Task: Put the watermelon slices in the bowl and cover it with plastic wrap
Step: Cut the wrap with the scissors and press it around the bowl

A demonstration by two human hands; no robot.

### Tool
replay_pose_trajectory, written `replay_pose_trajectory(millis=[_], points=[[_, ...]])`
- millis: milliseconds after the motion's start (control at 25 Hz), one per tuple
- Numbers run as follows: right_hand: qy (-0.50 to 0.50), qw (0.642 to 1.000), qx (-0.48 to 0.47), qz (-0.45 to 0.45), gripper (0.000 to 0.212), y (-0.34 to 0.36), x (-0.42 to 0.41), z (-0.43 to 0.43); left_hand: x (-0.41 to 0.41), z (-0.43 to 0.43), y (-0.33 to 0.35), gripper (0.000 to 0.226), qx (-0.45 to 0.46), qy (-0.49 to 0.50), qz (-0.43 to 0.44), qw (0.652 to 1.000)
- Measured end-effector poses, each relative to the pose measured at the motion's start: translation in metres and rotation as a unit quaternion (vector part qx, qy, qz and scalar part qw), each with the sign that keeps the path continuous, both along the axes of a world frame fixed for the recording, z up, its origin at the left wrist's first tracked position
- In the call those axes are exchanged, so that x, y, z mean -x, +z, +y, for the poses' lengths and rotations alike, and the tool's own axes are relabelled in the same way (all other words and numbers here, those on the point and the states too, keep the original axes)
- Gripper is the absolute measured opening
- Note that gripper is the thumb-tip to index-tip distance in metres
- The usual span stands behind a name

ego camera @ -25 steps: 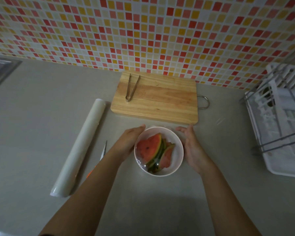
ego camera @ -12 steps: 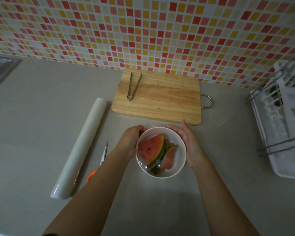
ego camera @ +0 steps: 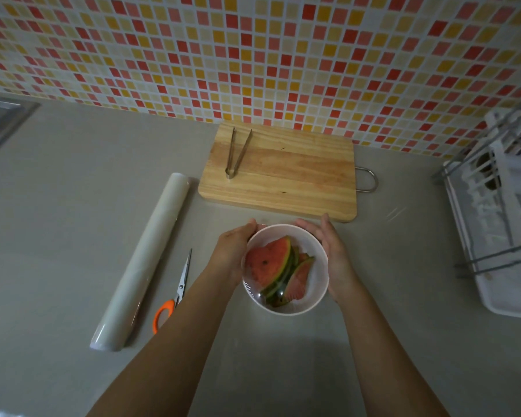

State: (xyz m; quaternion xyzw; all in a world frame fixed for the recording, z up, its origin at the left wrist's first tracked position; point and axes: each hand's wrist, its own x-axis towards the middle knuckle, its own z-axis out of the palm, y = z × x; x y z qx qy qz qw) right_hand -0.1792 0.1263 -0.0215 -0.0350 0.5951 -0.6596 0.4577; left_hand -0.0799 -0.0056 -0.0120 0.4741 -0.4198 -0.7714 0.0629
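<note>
A white bowl sits on the grey counter in front of me, with several watermelon slices leaning inside it. A glossy film of plastic wrap shows over the bowl's mouth. My left hand cups the bowl's left wall and my right hand presses against its right wall. Both hands have their fingers curved round the rim. The roll of plastic wrap lies to the left, pointing away from me.
Orange-handled scissors lie between the roll and my left arm. A wooden cutting board with metal tongs sits behind the bowl against the tiled wall. A white dish rack stands at the right; a sink edge shows far left.
Both hands have closed in from beside the bowl onto its walls, their fingers curling round the far rim. The bowl stays in place.
</note>
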Motion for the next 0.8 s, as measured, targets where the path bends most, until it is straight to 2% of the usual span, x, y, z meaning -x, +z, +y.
replay_pose_trajectory(millis=[120,200,360,440,520,640,800], points=[[-0.034,0.999,-0.016,0.025,0.060,-0.004,-0.007,-0.003,0.002,0.001,0.002,0.038,0.032,0.014,-0.025,0.999],[-0.043,0.999,-0.015,0.029,0.061,-0.004,-0.008,-0.003,0.003,0.001,0.003,0.047,0.035,0.024,-0.029,0.999],[-0.019,0.999,-0.003,0.027,0.063,0.000,-0.006,0.000,-0.008,-0.007,-0.001,0.070,-0.108,0.053,0.030,0.992],[-0.009,1.000,0.005,0.024,0.059,-0.001,-0.004,0.002,-0.018,-0.007,-0.003,0.069,-0.064,-0.008,0.031,0.997],[0.003,1.000,0.016,0.016,0.057,-0.001,-0.003,0.004,-0.023,-0.002,-0.005,0.058,-0.003,-0.039,0.035,0.999],[0.015,0.999,0.044,-0.009,0.055,0.004,-0.004,0.004,-0.020,0.003,-0.003,0.041,0.014,0.028,0.059,0.998],[-0.035,0.998,0.049,0.015,0.048,0.005,-0.010,0.000,-0.011,0.006,-0.001,0.041,0.055,0.047,0.036,0.997]])
